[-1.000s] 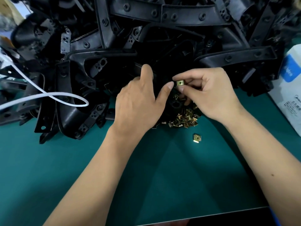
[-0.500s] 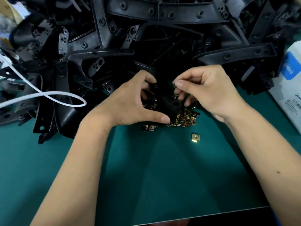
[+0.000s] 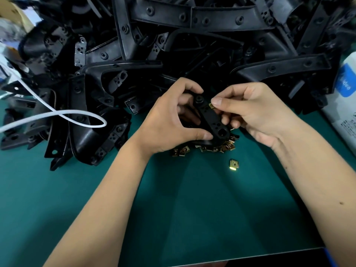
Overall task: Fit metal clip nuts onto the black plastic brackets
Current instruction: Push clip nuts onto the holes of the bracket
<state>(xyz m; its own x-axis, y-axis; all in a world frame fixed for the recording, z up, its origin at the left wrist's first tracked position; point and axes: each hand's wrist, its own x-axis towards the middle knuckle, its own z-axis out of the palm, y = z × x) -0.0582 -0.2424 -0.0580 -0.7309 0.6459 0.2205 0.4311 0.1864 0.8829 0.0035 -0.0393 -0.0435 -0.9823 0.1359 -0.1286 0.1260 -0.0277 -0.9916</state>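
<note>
Head view: the green bench (image 3: 96, 199) carries a great heap of black brackets (image 3: 192, 45) across its far side, with a white cable (image 3: 77, 114) looped over the left of it. At the heap's near edge lies a small pile of brass clip nuts (image 3: 221, 147), and one stray clip nut (image 3: 234, 164) sits apart, nearer the person. Above the pile the left hand (image 3: 173, 122) grips a single black bracket (image 3: 212, 122), fingers curled over its far end and thumb under its near end; its long axis runs from upper left to lower right. The right hand (image 3: 256, 114) pinches one clip nut (image 3: 211, 106) between thumb and forefinger, touching the bracket's upper right edge. The clip lies just right of that edge, so the push probably goes leftward, across the long axis, while the left hand braces.
</note>
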